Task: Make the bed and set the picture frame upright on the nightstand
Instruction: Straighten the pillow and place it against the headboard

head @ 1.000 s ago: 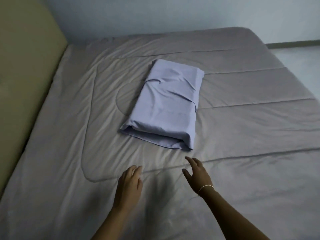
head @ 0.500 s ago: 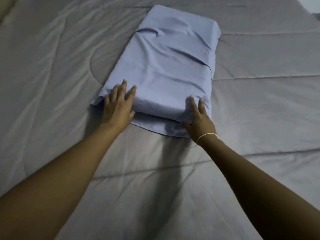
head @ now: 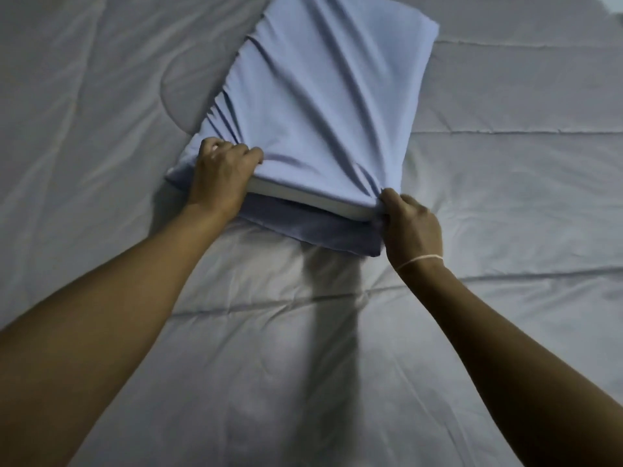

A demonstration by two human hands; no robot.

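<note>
I am gripping the near corners of the pale blue fabric-covered pillow [head: 323, 96] with my left hand [head: 220, 176] and right hand [head: 411, 224], both clenched on cloth, for lifting it off the grey quilted bed [head: 505, 197].

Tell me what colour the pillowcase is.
Plain pale lavender-blue pillowcase, no pattern, seen best in the head view.

Pillowcase [head: 323, 106]: thin woven cloth, pale blue, matt, drawn into sharp creases in the centre of the frame. Pillow core [head: 303, 195], exposed at the case's open end: off-white, smooth, foam-like. Bed cover [head: 505, 203]: grey quilted cloth with stitched seams, faint sheen, lightly wrinkled. Wrist band [head: 419, 259], lower right: thin pale cord.
</note>
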